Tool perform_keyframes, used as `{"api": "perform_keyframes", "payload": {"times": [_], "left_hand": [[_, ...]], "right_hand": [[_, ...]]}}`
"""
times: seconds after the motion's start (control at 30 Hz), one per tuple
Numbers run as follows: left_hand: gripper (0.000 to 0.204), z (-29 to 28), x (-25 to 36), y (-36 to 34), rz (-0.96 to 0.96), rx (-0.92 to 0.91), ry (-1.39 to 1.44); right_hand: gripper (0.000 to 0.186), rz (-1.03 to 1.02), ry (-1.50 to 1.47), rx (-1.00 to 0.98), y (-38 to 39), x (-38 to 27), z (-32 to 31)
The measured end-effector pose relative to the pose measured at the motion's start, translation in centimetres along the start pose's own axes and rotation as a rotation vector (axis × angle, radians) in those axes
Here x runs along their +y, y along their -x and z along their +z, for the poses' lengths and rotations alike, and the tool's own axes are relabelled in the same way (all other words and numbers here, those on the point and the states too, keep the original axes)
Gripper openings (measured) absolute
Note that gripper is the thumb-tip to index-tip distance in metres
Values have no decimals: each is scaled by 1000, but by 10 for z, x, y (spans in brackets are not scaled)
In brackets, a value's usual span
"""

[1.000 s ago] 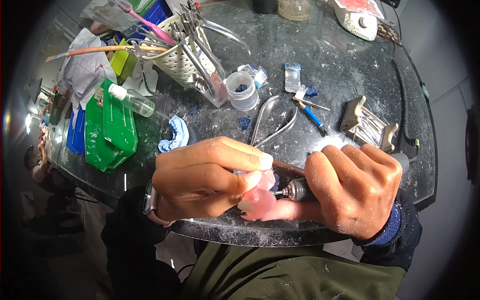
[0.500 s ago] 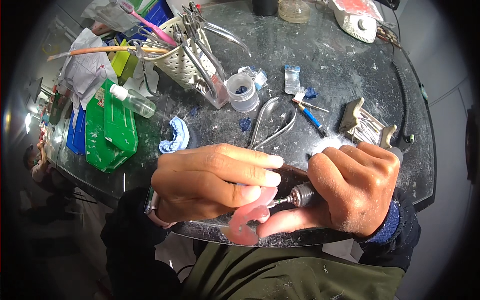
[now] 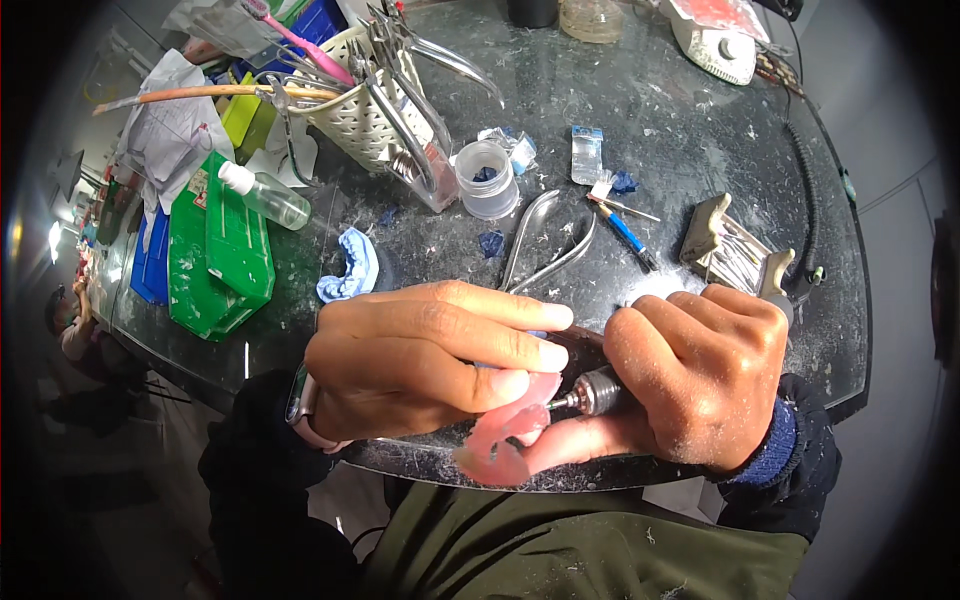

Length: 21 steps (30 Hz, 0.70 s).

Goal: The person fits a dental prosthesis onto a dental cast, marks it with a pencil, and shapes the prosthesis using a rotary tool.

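A pink, curved denture base (image 3: 497, 447) is held by my left hand (image 3: 430, 355), its fingers closed over the upper end. My right hand (image 3: 700, 385) wraps round a rotary handpiece (image 3: 600, 391) with a dark grip and metal collar. The thin bur at its tip meets the inner side of the pink piece, though the exact contact spot is partly hidden. My right thumb stretches left and presses against the piece's lower part. Just beyond my left hand lies a light-blue dental arch model (image 3: 350, 266). Pale dust coats my right hand.
Pliers (image 3: 522, 235) and a blue-handled brush (image 3: 626, 238) lie beyond my hands. A cream basket of tools (image 3: 355, 125) stands far left, near a clear cup (image 3: 487, 192), a bottle (image 3: 272, 197) and green boxes (image 3: 225, 262). A holder of burs (image 3: 735, 252) sits at right.
The pink denture base has shifted slightly right and tilted between my fingers. My right hand and the handpiece have moved a little left. Both hands keep their hold.
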<state>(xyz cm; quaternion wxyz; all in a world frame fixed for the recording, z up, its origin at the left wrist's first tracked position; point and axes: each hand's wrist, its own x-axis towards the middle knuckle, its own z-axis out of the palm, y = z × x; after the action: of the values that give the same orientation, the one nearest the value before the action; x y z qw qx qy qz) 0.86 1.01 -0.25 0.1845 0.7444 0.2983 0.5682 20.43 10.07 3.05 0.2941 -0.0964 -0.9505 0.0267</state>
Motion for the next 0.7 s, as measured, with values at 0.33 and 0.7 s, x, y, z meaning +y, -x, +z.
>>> {"api": "perform_keyframes", "payload": {"times": [0.33,0.7], "left_hand": [[18,-1,2,0,-14,-13,17],[20,-4,0,-1,22,-66,20]], "right_hand": [[72,2,6,15,0,0,-1],[70,-17,-13,-33,1,0,1]]}}
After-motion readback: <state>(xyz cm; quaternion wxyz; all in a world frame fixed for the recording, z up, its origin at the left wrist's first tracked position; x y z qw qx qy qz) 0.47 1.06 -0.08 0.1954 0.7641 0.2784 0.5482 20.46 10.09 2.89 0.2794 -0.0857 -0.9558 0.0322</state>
